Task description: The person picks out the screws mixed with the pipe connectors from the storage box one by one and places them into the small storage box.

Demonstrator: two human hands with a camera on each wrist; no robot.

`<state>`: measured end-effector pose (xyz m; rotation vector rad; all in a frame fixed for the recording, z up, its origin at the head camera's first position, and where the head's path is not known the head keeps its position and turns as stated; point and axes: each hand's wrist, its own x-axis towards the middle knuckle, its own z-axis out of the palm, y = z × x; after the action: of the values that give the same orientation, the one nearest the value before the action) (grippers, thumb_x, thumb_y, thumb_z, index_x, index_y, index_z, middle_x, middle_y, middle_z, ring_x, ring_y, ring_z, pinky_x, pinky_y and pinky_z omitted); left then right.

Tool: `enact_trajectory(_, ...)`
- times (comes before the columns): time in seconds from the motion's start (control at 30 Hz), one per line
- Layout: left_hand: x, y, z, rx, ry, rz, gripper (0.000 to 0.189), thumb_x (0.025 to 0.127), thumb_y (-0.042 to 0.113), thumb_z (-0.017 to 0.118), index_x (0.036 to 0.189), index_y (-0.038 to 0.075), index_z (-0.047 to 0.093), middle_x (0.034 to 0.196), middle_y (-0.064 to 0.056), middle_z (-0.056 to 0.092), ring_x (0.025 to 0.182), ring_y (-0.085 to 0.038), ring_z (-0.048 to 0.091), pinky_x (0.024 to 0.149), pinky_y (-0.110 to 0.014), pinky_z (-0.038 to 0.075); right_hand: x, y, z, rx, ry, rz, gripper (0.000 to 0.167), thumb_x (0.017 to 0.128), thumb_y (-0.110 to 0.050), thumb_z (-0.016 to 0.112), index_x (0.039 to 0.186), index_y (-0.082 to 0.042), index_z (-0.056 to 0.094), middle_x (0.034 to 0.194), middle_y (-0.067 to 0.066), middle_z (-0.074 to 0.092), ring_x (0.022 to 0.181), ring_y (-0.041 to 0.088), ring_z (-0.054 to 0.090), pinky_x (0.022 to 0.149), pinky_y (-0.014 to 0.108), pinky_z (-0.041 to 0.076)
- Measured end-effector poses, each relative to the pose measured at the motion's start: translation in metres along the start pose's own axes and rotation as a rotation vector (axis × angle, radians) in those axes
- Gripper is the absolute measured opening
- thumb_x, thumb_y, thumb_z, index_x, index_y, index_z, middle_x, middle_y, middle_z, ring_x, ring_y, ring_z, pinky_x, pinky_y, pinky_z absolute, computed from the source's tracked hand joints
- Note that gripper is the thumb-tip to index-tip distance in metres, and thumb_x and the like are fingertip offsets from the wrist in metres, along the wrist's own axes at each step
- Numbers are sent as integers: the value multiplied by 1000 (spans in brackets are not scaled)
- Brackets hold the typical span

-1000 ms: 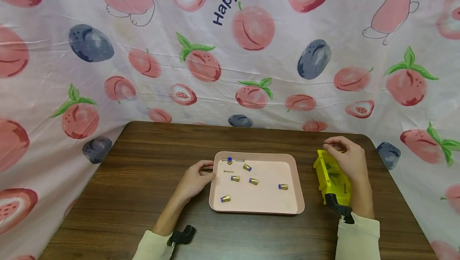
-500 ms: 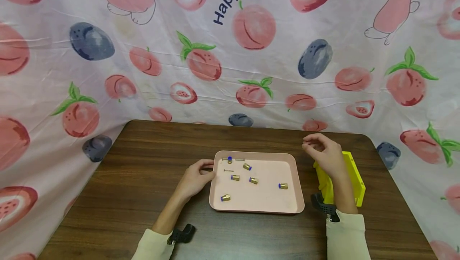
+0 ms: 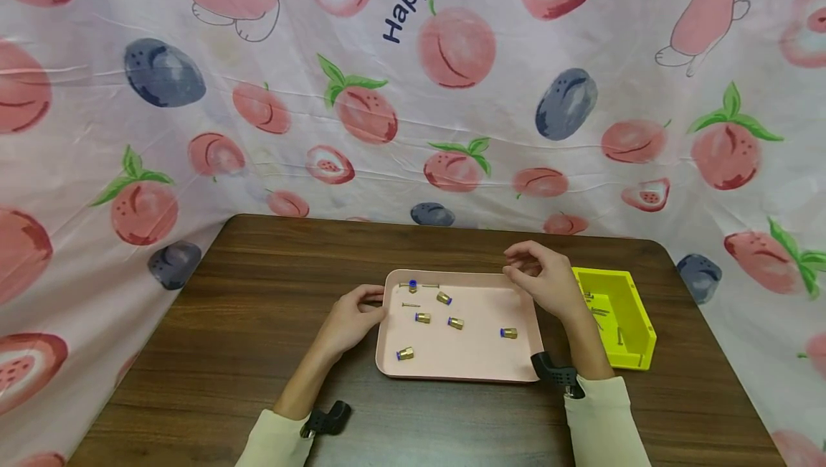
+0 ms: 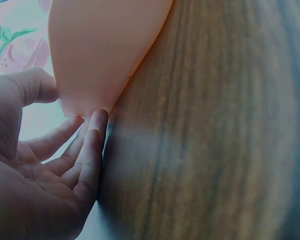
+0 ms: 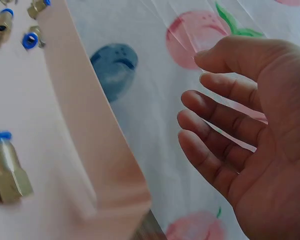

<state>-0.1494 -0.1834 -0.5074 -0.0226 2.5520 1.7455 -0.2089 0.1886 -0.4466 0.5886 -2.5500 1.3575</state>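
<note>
A pink tray (image 3: 477, 363) lies on the table, holding several brass push-in fittings (image 3: 455, 323) with blue collars and several thin screws (image 3: 411, 305). My left hand (image 3: 348, 322) rests against the tray's left side, thumb and fingertips touching its rim and outer wall. Over the tray's far right corner hovers my right hand (image 3: 547, 279), fingers loosely bent. Seen from the right wrist, nothing shows between those fingers (image 5: 205, 107), and they are apart from the tray wall. One fitting (image 5: 9, 172) sits nearby inside the tray.
To the right stands a yellow bin (image 3: 635, 316) with several screws in it, partly hidden by my right forearm. Brown wooden table (image 3: 277, 259) surrounds the tray. A fruit-printed cloth (image 3: 361, 187) hangs behind.
My right hand has moved left from over the yellow bin to the tray's far right corner, uncovering most of the bin. The left hand and the tray's contents look unchanged.
</note>
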Motion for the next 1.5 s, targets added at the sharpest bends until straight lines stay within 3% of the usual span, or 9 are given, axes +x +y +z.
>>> enact_trajectory(0.13,0,1,0,-4,1,-4,42,97,7,75,138,-2,71,128,-15,77,103,-25,78,89,-35,57,4,-3,12,45,-43,-28,27,95,-6,86,120,-3,76,110,11,79,97,24,73,83,26,59)
enact_trajectory(0.37,0,3,-1,15,9,-2,40,97,7,75,136,-2,71,125,-15,77,101,-25,77,88,-35,57,8,-11,31,113,-160,-92,36,94,-7,88,127,0,74,121,16,77,110,34,74,92,49,62)
enact_trajectory(0.63,0,2,0,0,5,-17,41,98,7,76,138,-1,71,127,-13,77,104,-24,77,90,-35,56,14,-19,46,141,-246,-95,50,94,-10,88,138,2,68,124,16,75,115,37,71,98,57,59)
enact_trajectory(0.83,0,1,0,0,7,-10,41,98,7,77,137,-1,71,127,-13,77,104,-25,77,89,-34,56,23,-18,58,153,-296,-71,54,92,-11,90,139,1,67,125,15,75,115,34,70,98,56,58)
enact_trajectory(1.03,0,-1,-1,2,8,-12,41,97,8,77,137,0,72,127,-12,77,103,-23,77,88,-34,55,38,-20,70,142,-342,-112,51,89,-4,91,135,3,68,121,14,75,110,29,70,93,48,61)
enact_trajectory(1.3,1,-3,0,-5,6,-13,41,98,8,77,137,-1,72,127,-13,77,104,-24,77,89,-35,56,50,-28,89,177,-406,-159,49,87,-2,90,130,5,68,117,18,75,107,36,72,90,50,61)
enact_trajectory(1.5,0,-1,-1,-14,-6,-11,42,98,8,76,138,-2,70,129,-14,76,105,-26,77,89,-36,57,51,-29,103,168,-465,-146,40,89,-1,88,125,2,72,109,17,76,101,31,73,87,40,62)
